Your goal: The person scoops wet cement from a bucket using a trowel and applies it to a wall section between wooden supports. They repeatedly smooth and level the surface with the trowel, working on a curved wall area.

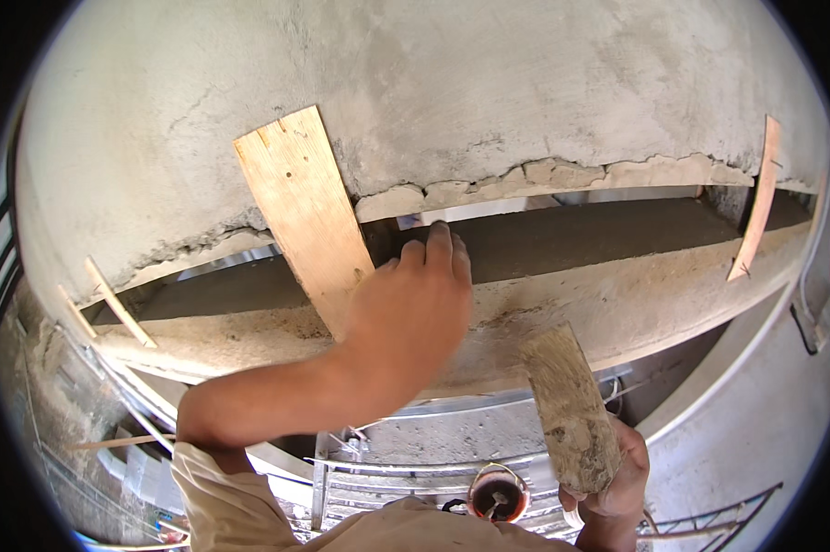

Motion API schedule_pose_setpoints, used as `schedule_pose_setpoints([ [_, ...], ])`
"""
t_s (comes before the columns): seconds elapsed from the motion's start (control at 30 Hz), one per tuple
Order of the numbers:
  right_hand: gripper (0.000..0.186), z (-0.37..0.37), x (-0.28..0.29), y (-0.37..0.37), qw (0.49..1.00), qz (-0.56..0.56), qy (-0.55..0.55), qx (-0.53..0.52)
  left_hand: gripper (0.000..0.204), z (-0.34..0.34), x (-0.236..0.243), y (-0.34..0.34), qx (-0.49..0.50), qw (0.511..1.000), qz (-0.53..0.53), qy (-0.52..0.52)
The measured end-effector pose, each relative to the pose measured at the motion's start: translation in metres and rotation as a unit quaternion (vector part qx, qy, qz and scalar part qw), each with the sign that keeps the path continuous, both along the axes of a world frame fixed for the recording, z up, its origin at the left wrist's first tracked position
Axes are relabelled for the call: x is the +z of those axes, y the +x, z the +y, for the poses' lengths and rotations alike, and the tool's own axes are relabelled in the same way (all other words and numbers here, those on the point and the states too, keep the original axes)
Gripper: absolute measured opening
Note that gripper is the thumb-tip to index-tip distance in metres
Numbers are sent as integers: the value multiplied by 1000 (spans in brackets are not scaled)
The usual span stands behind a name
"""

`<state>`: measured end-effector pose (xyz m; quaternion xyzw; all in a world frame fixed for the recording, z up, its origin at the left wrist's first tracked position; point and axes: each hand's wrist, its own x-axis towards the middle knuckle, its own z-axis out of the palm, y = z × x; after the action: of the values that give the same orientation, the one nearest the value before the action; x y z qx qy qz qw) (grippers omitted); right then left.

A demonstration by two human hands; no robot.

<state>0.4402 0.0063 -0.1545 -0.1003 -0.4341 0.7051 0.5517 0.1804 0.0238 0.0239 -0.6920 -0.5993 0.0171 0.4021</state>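
Head view. Background: grey plastered wall [525,83], crossed by a long horizontal slot; upper edge ragged and cracked. Inside the slot: a dark, flat ledge [599,235]. Below the slot: a pale, rough-faced band [636,281], stained brown in places.

Wood across the slot: 1 broad plank [295,193], light-coloured, tilted, left of centre; 1 narrow strip [757,198] toward the right end, with nails showing; 2 thin battens [121,304] toward the left end.

Left hand [429,285]: raised in front of the slot, just beside the broad plank, back of the hand to the camera, fingers pointing up over the dark ledge. Palm hidden; cannot tell whether it grips anything.

Right hand [622,469]: low, right of centre, closed around the lower part of a wooden board [570,405]. Board: short, weathered, grey-smeared at its lower end, held tilted in front of the band.

Below: slatted platform [378,490]; on or above it, a reddish bucket [524,506] with a wire handle and dark contents.
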Motion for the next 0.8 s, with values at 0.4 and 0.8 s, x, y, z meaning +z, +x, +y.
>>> schedule_pose_setpoints([
  [0.4, 45, 8, -49, 30, 991, 130, -25, 1, 16, 27, 30, 5, 186, 968, 92, -140],
  [0.8, 43, 27, -65, 32, 996, 85, 16, -26, 32, 12, 33, 3, 64, 992, -1, -108],
])
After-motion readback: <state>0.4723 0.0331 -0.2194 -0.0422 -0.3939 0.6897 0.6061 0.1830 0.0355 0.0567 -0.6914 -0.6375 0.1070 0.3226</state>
